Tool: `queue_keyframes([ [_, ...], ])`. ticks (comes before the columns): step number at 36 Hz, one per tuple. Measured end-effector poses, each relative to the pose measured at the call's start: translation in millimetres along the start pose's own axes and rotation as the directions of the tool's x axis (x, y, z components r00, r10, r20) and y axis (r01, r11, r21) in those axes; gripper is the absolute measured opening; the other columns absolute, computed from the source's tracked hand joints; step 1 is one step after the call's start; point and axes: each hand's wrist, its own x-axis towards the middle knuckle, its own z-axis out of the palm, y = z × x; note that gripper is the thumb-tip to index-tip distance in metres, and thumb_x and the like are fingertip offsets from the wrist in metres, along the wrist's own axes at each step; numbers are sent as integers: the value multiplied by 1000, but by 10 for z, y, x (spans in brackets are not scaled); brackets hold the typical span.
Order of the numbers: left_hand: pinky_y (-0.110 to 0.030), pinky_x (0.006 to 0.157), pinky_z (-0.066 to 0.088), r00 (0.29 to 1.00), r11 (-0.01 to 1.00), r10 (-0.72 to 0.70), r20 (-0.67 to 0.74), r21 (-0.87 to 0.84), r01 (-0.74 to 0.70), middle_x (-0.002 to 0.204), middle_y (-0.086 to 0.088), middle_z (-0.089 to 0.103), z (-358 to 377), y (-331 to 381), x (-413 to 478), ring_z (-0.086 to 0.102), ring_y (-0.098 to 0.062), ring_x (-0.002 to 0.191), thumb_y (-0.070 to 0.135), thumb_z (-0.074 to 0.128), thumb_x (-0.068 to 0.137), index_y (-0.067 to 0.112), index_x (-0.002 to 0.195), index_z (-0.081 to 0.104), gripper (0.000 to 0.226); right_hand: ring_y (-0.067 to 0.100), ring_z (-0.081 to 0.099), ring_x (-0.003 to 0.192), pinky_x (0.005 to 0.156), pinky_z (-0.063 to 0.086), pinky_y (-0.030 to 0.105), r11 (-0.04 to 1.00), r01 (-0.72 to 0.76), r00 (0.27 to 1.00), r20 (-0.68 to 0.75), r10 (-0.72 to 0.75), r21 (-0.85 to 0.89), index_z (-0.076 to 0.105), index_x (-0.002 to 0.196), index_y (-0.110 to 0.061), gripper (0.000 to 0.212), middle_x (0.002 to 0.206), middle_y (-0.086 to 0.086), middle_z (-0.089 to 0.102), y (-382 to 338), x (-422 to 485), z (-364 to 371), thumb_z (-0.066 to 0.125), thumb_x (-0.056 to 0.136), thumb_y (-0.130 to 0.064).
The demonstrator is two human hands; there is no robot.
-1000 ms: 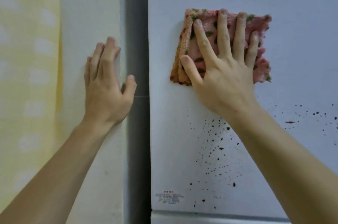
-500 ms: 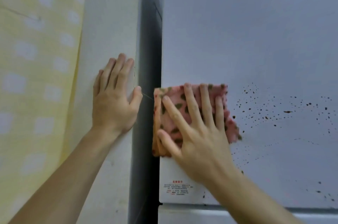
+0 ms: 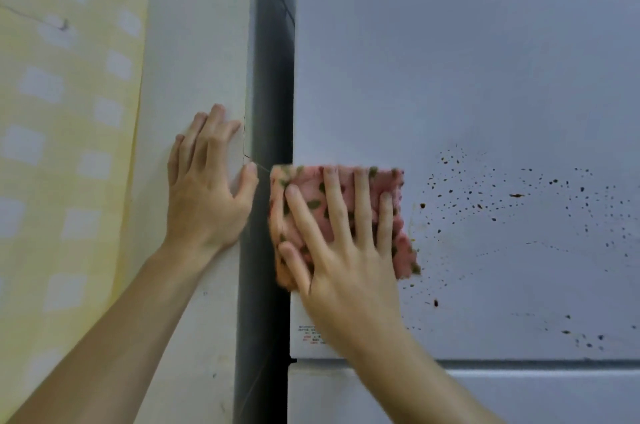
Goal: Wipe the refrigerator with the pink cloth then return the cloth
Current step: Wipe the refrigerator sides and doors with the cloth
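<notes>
Pink cloth (image 3: 304, 184) had slid down-left to the refrigerator (image 3: 450, 60) door's left edge in head view, right hand (image 3: 346, 250) pressing it flat-fingered, unwiped specks (image 3: 516, 195) lying rightward, left hand (image 3: 204, 195) splayed flat on the wall (image 3: 194, 43).

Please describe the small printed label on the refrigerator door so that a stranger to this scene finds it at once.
Find the large pale grey refrigerator door on the right. Go to its lower left corner, just below the right hand pressing the pink cloth. The label is a small block of red print, unlike the scattered dark specks.
</notes>
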Motion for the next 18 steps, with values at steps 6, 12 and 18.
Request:
queue_keyframes([
  [6,-45,131,11,1000,999,-25,-13,-20,24,169,-6,30,-10,56,-118,19,-25,159,31,48,97,16,155,40,60,43,19,159,122,22,66,997,79,991,107,-76,-19,38,161,-38,67,173,11,23,-85,-894,4,50,100,-62],
  [12,-45,130,12,1000,1000,-16,-23,-7,16,169,-6,31,7,36,-110,21,-27,159,32,48,97,16,156,40,61,36,9,162,128,14,62,996,54,998,40,-57,64,35,162,-40,68,174,7,18,66,-278,-65,49,101,-66],
  [18,-49,129,16,999,1000,-4,-48,1,4,168,-7,33,17,40,-106,23,-28,158,28,51,95,15,155,42,62,40,0,162,128,4,61,1000,-29,1000,11,29,-3,27,165,-38,71,176,11,9,244,826,-32,36,102,-70],
])
